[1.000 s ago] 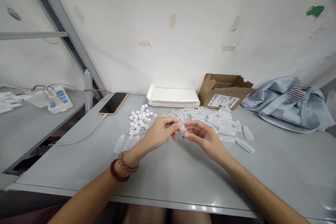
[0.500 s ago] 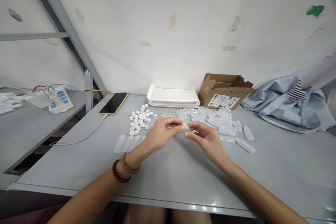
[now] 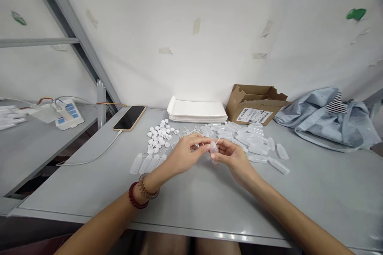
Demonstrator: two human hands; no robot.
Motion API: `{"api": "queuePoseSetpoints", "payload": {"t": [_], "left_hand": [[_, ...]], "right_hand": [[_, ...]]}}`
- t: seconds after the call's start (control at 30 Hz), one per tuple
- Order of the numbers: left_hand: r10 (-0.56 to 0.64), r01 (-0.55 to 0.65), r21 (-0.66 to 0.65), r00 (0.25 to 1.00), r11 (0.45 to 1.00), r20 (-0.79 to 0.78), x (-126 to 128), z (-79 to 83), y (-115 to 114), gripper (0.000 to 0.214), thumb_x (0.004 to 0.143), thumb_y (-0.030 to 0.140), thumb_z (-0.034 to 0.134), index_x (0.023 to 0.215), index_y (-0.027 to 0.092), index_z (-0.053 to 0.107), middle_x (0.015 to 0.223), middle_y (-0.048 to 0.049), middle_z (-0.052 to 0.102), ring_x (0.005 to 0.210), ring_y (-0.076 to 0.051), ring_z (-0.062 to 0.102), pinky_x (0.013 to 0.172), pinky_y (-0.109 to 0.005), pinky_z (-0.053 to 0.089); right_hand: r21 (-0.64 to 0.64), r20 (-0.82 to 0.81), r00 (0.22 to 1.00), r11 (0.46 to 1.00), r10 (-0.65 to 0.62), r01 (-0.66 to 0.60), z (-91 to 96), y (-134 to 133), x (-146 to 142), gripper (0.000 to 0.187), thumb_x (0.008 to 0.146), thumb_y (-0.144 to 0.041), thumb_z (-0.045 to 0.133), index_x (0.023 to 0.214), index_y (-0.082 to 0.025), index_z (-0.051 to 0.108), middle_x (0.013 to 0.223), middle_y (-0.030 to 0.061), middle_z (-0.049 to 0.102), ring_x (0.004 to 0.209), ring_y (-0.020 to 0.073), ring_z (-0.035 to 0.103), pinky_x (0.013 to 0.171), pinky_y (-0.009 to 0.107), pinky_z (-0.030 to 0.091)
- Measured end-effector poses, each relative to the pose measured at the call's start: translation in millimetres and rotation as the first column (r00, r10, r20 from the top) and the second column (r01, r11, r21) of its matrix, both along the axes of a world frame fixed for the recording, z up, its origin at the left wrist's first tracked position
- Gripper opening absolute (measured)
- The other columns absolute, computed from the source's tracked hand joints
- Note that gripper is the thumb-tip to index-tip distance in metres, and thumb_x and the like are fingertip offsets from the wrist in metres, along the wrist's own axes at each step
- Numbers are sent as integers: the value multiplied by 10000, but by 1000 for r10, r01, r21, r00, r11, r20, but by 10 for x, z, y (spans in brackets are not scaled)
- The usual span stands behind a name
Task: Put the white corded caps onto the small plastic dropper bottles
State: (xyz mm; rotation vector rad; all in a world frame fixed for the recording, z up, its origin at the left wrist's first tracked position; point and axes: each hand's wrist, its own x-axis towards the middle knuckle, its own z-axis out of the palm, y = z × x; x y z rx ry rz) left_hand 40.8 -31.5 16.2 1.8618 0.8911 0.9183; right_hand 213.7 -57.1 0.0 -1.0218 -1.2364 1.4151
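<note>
A small translucent plastic bottle (image 3: pixel 214 149) is held over the table by my right hand (image 3: pixel 231 155), its thumb and fingers closed on the body. My left hand (image 3: pixel 190 151) pinches at the neck end of the same bottle. A thin pale strip shows by the neck, too small to make out. Behind my right hand lies a heap of similar clear bottles (image 3: pixel 259 148). Left of my left hand are a pile of small white caps (image 3: pixel 157 137) and a row of several bottles (image 3: pixel 137 163). Thin white pieces (image 3: pixel 191 130) lie just behind my hands.
A stack of white envelopes (image 3: pixel 197 108) and an open cardboard box (image 3: pixel 254 105) stand against the wall. A phone (image 3: pixel 129 118) with a charging cable lies at the left. Blue cloth (image 3: pixel 326 119) is bunched at the right. A power strip (image 3: pixel 70 114) sits on the neighbouring table.
The bottle has turned more upright between my hands and shows more of its body. My left fingers have shifted slightly around its neck.
</note>
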Motion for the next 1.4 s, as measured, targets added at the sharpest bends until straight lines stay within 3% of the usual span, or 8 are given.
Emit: {"api": "queuePoseSetpoints", "payload": {"t": [0.17, 0.33, 0.43, 0.53, 0.63, 0.83, 1.1, 1.4], "left_hand": [[87, -77, 296, 996, 952, -20, 40, -93, -31, 243, 893, 199, 523, 1085, 202, 672, 964, -64, 660, 871, -164, 607, 727, -276, 508], [9, 52, 537, 994, 842, -111, 18, -134, -59, 347, 869, 90, 467, 1180, 193, 581, 1059, -88, 619, 975, -187, 582, 853, -336, 499], [1, 142, 547, 967, 825, -254, -2, -126, -71, 442, 830, 88, 507, 1259, 194, 489, 1148, -103, 577, 1063, -220, 550, 894, -369, 493], [28, 178, 554, 939, 813, -342, 2, -138, -74, 518, 818, 207, 619, 1295, 181, 421, 1201, -119, 546, 1117, -252, 521, 913, -395, 491], [50, 159, 564, 940, 810, -337, 25, -174, -69, 543, 799, 299, 675, 1264, 190, 416, 1179, -113, 552, 1093, -258, 532, 891, -401, 498], [4, 128, 546, 972, 828, -234, 47, -204, -70, 493, 774, 138, 630, 1224, 186, 435, 1101, -81, 565, 1023, -206, 539, 877, -338, 489], [74, 149, 572, 935, 807, -348, -66, 5, -63, 381, 788, 236, 655, 1134, 181, 506, 1090, -89, 586, 1032, -251, 507, 879, -386, 458], [28, 198, 379, 857, 904, -515, -552, 72, -106, 473, 737, 322, 703, 1152, 202, 510, 1102, -78, 548, 1077, -267, 442, 886, -395, 437]], "right_hand": [[83, 33, 998, 995, -60, 57, -22, -6, -4, 280, 619, -319, 804, 824, -204, 653, 697, -27, 583, 631, 114, 512, 562, 254, 445], [121, 92, 987, 986, -130, 119, -17, -33, -16, 288, 604, -358, 813, 736, -191, 619, 638, -28, 547, 608, 123, 507, 532, 257, 462], [103, 75, 986, 984, -152, 144, -25, -28, -11, 316, 598, -384, 815, 716, -189, 596, 638, -20, 538, 600, 124, 499, 482, 242, 448], [73, 62, 986, 986, -156, 151, -41, -14, -5, 321, 612, -411, 803, 737, -189, 606, 628, -22, 531, 569, 114, 479, 473, 243, 447], [74, 81, 985, 986, -153, 148, -48, -10, -11, 324, 630, -433, 789, 738, -188, 608, 628, -16, 543, 570, 118, 484, 488, 249, 451], [125, 65, 988, 984, -138, 129, -10, -25, -21, 313, 812, -501, 610, 760, -198, 668, 739, 22, 626, 640, 136, 547, 568, 275, 492], [149, 155, 977, 981, -145, 122, -25, 9, 87, 193, 774, -404, 692, 772, -221, 753, 772, 38, 686, 681, 155, 563, 624, 297, 476], [98, 284, 958, 995, -30, 2, -10, -14, -127, 179, 726, -372, 706, 704, -194, 708, 604, -1, 625, 555, 131, 538, 572, 292, 459]]}}
